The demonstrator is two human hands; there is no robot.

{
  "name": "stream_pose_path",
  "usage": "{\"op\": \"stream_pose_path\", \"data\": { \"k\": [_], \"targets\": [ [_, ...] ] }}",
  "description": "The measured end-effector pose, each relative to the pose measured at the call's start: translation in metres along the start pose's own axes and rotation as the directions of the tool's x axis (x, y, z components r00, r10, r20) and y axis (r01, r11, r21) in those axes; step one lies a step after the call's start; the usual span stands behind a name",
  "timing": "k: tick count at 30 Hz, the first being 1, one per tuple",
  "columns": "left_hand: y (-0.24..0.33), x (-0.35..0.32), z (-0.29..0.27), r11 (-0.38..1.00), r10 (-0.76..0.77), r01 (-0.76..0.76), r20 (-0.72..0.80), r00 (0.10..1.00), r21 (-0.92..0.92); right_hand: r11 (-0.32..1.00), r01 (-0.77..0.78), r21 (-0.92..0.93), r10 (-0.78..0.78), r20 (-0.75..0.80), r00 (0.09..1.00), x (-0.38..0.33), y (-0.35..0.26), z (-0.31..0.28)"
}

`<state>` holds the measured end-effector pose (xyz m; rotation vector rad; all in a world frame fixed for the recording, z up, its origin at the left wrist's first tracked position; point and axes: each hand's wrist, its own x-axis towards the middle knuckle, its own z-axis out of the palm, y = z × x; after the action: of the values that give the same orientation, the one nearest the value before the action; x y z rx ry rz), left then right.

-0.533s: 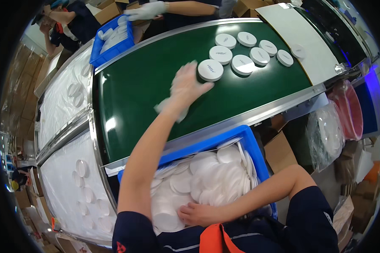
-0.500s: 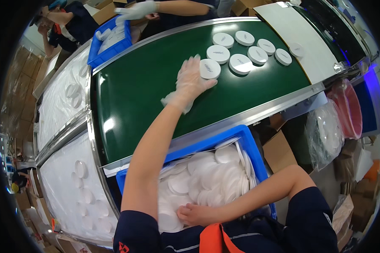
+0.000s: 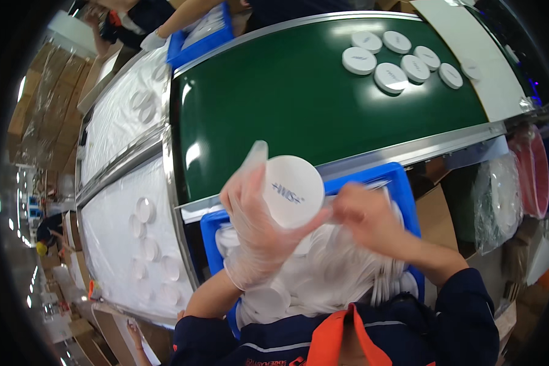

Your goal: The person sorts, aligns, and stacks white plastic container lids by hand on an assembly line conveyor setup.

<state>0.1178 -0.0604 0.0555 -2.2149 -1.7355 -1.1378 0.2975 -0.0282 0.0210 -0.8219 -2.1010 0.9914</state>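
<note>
My left hand (image 3: 247, 213), in a clear thin glove, is wrapped round the side of a white round lid (image 3: 291, 189). Blue print on the lid's flat face is turned up toward me. At the lid's lower right edge is my bare right hand (image 3: 369, 213), blurred by motion. Its fingers are curled together, and whatever they pinch is hidden. Beneath both hands stands a blue bin (image 3: 409, 210) with many thin white discs (image 3: 323, 268) heaped inside.
Beyond the bin runs a green conveyor belt (image 3: 256, 91) with a metal edge. Several white lids (image 3: 391, 78) lie on its far right part. At left, plastic-covered trays (image 3: 113, 244) hold round white pieces. Another person's arm (image 3: 186, 15) reaches near a second blue bin (image 3: 204, 46).
My left hand has drawn a lid off the belt toward me, above the bin. My right hand has risen from the discs to the lid. The view has shifted.
</note>
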Motion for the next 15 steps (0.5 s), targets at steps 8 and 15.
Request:
{"op": "stream_pose_path", "data": {
  "k": [8, 15],
  "targets": [
    [0.015, -0.020, -0.003, 0.993, -0.106, 0.108, 0.051, 0.993, -0.050, 0.265, -0.482, 0.835, 0.402, 0.358, 0.842, 0.026, -0.005, 0.005],
    [0.019, -0.021, 0.002, 0.996, -0.083, 0.083, 0.008, 0.997, -0.022, 0.004, -0.463, 0.886, 0.391, 0.425, 0.816, 0.025, -0.005, 0.009]
  ]
}}
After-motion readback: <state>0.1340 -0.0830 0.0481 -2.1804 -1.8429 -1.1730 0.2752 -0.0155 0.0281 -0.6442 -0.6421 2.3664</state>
